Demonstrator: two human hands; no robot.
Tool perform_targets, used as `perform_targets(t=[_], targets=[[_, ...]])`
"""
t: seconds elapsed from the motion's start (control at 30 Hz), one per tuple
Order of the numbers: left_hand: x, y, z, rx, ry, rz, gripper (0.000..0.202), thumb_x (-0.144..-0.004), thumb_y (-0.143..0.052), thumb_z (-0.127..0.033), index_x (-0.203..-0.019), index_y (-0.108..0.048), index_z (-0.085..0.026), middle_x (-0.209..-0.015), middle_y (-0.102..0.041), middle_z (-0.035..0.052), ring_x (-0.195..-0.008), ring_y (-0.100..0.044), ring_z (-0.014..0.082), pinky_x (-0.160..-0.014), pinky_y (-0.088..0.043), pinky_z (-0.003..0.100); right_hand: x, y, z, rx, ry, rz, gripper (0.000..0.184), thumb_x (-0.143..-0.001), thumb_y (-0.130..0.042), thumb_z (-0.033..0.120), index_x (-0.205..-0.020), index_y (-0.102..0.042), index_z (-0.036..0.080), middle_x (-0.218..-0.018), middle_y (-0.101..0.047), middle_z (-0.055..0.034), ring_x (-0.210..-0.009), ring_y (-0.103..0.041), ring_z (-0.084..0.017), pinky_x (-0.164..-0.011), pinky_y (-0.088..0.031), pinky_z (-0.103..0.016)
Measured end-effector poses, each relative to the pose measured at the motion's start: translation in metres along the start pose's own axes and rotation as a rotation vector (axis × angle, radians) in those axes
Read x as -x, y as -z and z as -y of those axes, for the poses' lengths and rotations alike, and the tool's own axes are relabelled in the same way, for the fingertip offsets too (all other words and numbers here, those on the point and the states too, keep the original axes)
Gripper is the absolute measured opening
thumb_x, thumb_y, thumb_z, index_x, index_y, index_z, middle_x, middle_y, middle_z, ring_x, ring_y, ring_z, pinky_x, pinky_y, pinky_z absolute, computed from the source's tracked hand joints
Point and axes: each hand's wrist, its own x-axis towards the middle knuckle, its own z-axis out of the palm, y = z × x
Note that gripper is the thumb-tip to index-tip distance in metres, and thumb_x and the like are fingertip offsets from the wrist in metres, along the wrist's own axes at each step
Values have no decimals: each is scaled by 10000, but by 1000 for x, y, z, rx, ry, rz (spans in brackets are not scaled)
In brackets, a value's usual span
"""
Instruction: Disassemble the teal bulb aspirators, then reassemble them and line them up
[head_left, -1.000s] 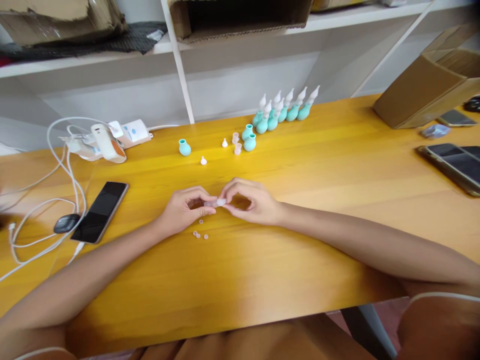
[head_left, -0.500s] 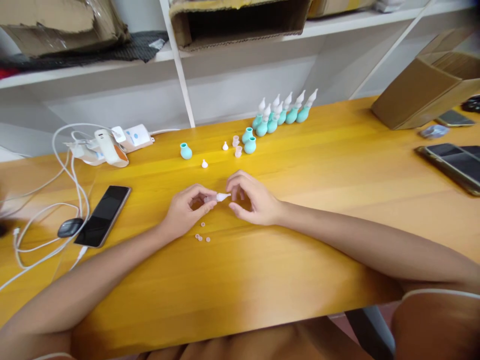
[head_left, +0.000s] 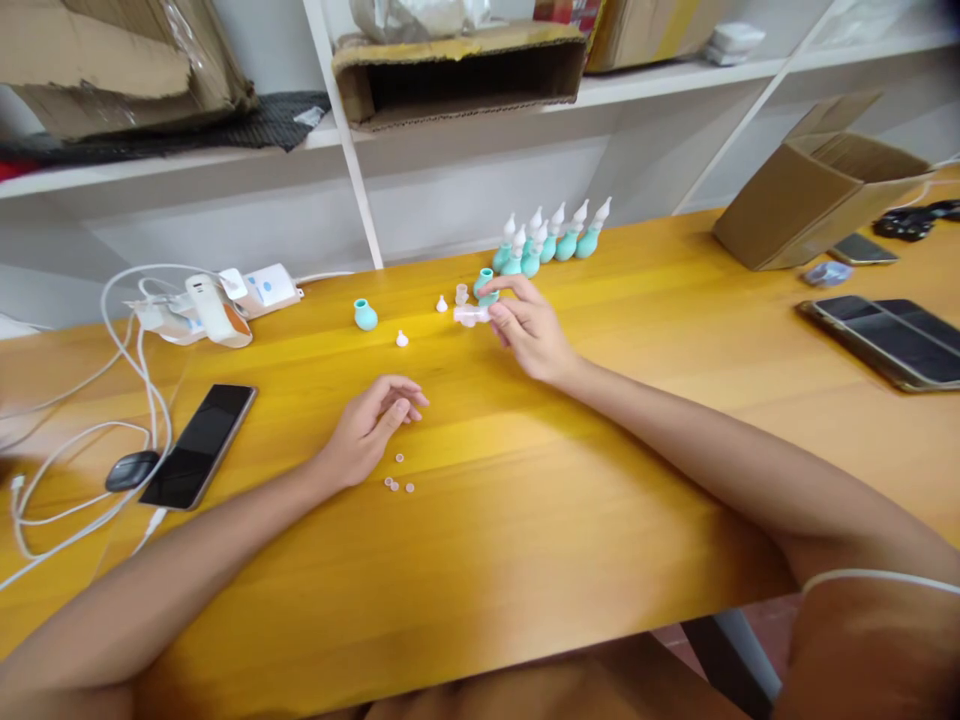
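My right hand [head_left: 532, 325] pinches a translucent nozzle piece [head_left: 471, 315] between thumb and fingers, held sideways; its tip is hidden by the fingers. Right behind these fingers is a turquoise bulb [head_left: 484, 278] with an open neck, partly covered. A clear small cup [head_left: 461, 294] stands beside it. My left hand [head_left: 375, 425] rests over the table with fingers loosely curved and apart, holding nothing. Below it lie several small clear rings [head_left: 400, 458]. Two small white tips [head_left: 402, 339] [head_left: 441, 303] and a loose turquoise bulb [head_left: 365, 315] sit farther back.
Several turquoise bulbs with white nozzles [head_left: 587, 240] stand at the back. A phone [head_left: 199, 445], cables and a power strip [head_left: 180, 310] occupy the left. At right are an open cardboard box [head_left: 787, 200] and dark phones [head_left: 892, 335]. Shelves with boxes rise behind.
My right hand has moved up and away from my left, carrying the nozzle piece toward the turquoise bulbs. My left hand has let go of that piece. The view has shifted slightly.
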Motion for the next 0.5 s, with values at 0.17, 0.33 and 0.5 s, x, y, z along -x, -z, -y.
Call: perform_targets(t=[0.17, 0.33, 0.5], targets=[[0, 1, 1, -43, 2, 49, 339, -1158, -516, -513, -1260, -633, -211, -1184, -768, 104, -981, -753, 196, -902, -599, 364, -8, 11, -49, -55, -187, 33, 702, -1045, -527, 799, -714, -650, 192, -1455, -633, -123, -794, -659, -161, -703, -616, -379], [0, 2, 1, -59, 15, 69, 322, -1157, -516, -495, -1253, -634, -211, -1177, -766, 99, -983, -753, 197, -901, -607, 365, -9, 6, -66, -112, -215, 78, 733, -1001, -550, 856, -750, -698, 183, -1348, -689, -119, -695, -629, -111, -665, -613, -328], [0, 2, -2, -77, 16, 63, 302, -1154, -515, -477, -1231, -637, -212, -1153, -769, 95, -969, -750, 199, -895, -610, 366, -11, 4, -51, -63, -183, -99, 700, -1045, -533, 803, -723, -665, 196, -1142, -708, -91, -708, -618, -128, -760, -604, -339]])
